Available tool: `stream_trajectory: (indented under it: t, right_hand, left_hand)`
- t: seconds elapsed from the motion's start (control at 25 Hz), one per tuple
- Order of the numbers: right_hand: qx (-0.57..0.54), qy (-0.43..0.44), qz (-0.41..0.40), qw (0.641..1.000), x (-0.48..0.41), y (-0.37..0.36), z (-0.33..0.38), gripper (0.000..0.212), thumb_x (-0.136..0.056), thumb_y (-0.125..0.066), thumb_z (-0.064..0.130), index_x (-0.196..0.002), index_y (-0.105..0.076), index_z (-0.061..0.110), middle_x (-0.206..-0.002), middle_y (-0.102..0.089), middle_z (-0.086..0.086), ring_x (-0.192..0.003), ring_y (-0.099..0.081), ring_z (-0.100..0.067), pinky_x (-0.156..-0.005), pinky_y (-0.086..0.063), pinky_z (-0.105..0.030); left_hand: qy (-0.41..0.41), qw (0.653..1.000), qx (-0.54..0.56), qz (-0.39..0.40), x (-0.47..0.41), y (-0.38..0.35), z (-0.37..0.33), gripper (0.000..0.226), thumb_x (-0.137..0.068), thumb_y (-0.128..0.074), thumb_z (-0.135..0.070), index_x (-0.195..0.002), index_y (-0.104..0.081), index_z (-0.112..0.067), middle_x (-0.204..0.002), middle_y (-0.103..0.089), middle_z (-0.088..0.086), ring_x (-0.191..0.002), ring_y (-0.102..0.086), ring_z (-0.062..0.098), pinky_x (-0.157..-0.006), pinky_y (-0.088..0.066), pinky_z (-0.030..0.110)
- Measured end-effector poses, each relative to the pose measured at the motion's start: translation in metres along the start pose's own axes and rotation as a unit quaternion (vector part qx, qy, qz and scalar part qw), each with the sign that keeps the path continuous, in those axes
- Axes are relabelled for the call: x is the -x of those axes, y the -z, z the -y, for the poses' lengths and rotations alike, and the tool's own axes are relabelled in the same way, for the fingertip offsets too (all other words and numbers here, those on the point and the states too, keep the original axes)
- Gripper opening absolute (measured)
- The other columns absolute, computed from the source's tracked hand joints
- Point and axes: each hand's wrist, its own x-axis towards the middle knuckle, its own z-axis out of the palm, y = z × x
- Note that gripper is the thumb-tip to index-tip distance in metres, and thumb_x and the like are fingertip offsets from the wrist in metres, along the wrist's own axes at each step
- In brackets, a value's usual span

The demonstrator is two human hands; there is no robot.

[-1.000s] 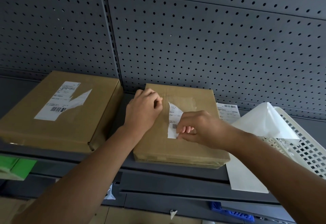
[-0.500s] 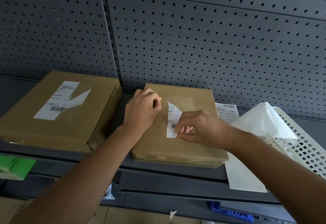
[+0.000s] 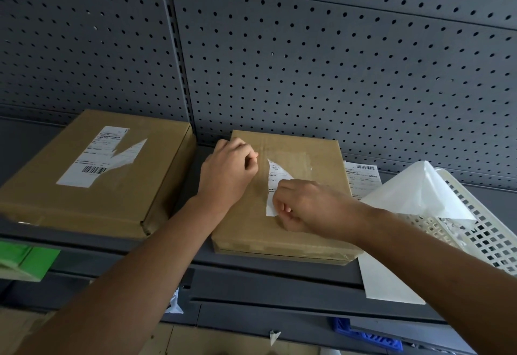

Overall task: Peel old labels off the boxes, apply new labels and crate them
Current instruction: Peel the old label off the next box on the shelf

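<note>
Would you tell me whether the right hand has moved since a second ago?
Yes, slightly: the right hand has slid left and toward the near edge of the middle cardboard box, still pinching the torn label.

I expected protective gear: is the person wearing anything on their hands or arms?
No. The left hand and right hand are bare: no gloves, rings or watch show. The left forearm and right forearm are bare too, no sleeve in view.

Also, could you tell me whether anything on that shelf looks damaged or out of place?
The label on the left box is torn, a jagged wedge missing. The middle box bears only a ragged label strip, pinched by the right hand.
</note>
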Motion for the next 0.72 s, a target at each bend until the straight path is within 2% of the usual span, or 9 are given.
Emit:
stream_trajectory:
  t: [0.12,0.2,0.32,0.4,0.48,0.56,0.64,0.72]
  right_hand:
    - [-0.05,-0.026,-0.022,0.998,-0.001,-0.002,-0.001,0.01,-0.085,-0.052,0.022,-0.082,-0.058,0.015,-0.079,-0.054,0.004,-0.065,-0.051,-0.013,-0.06,-0.044,-0.024]
    - [-0.067,-0.04,-0.04,0.996,-0.002,-0.005,0.0,0.002,-0.083,-0.059,0.014,-0.082,-0.058,0.014,-0.078,-0.054,0.003,-0.063,-0.051,-0.013,-0.061,-0.046,-0.025]
    - [-0.093,-0.055,-0.062,0.992,-0.002,-0.006,0.0,0.005,-0.084,-0.064,0.012,-0.084,-0.06,0.014,-0.08,-0.056,0.005,-0.064,-0.053,-0.011,-0.061,-0.049,-0.027]
    - [-0.151,-0.061,-0.063,0.985,0.001,-0.003,-0.003,0.004,-0.089,-0.065,0.014,-0.09,-0.062,0.015,-0.085,-0.055,0.008,-0.069,-0.055,-0.009,-0.065,-0.05,-0.024]
    - [-0.182,-0.063,-0.051,0.98,0.005,-0.001,-0.007,0.013,-0.089,-0.068,0.02,-0.101,-0.063,0.017,-0.091,-0.054,0.012,-0.073,-0.056,-0.007,-0.068,-0.051,-0.022]
    - [-0.149,-0.047,-0.048,0.986,0.007,-0.005,-0.009,0.015,-0.088,-0.07,0.025,-0.102,-0.066,0.02,-0.095,-0.052,0.015,-0.074,-0.056,-0.004,-0.068,-0.053,-0.026]
    - [-0.109,-0.033,-0.064,0.991,0.007,-0.008,-0.008,0.004,-0.091,-0.064,0.024,-0.094,-0.066,0.022,-0.094,-0.055,0.013,-0.073,-0.055,-0.005,-0.066,-0.054,-0.032]
    - [-0.086,-0.036,-0.07,0.993,0.008,-0.01,-0.004,0.007,-0.093,-0.057,0.024,-0.091,-0.062,0.02,-0.092,-0.056,0.01,-0.077,-0.054,-0.009,-0.066,-0.052,-0.034]
  left_hand:
    - [-0.001,1.0,-0.001,0.0,0.0,0.0,0.0,0.013,-0.095,-0.059,-0.027,-0.095,-0.07,-0.02,-0.107,-0.064,-0.01,-0.1,-0.053,0.016,-0.065,-0.05,0.036]
    - [0.002,1.0,0.0,-0.002,0.0,0.0,0.001,0.013,-0.095,-0.059,-0.027,-0.096,-0.07,-0.02,-0.107,-0.064,-0.01,-0.1,-0.053,0.016,-0.066,-0.05,0.037]
    - [0.001,1.0,-0.004,-0.002,0.0,-0.001,0.001,0.013,-0.096,-0.059,-0.028,-0.097,-0.07,-0.021,-0.107,-0.064,-0.011,-0.101,-0.053,0.015,-0.065,-0.048,0.035]
    - [0.0,1.0,-0.008,-0.003,0.001,-0.001,0.001,0.014,-0.097,-0.059,-0.029,-0.097,-0.07,-0.021,-0.108,-0.064,-0.011,-0.101,-0.053,0.014,-0.065,-0.045,0.032]
    - [0.0,1.0,-0.011,-0.003,0.001,-0.001,0.001,0.015,-0.097,-0.058,-0.029,-0.097,-0.071,-0.021,-0.109,-0.064,-0.011,-0.101,-0.053,0.014,-0.065,-0.046,0.033]
    - [0.001,1.0,-0.011,-0.002,0.001,0.0,0.001,0.016,-0.097,-0.058,-0.029,-0.098,-0.071,-0.021,-0.109,-0.064,-0.011,-0.101,-0.053,0.015,-0.066,-0.05,0.035]
    - [0.002,1.0,-0.006,0.002,0.001,0.0,0.0,0.016,-0.097,-0.057,-0.029,-0.099,-0.071,-0.021,-0.109,-0.063,-0.011,-0.101,-0.052,0.014,-0.066,-0.05,0.036]
    - [0.001,1.0,-0.004,0.003,0.001,0.0,0.0,0.016,-0.097,-0.057,-0.029,-0.099,-0.071,-0.021,-0.109,-0.063,-0.012,-0.101,-0.052,0.014,-0.065,-0.047,0.034]
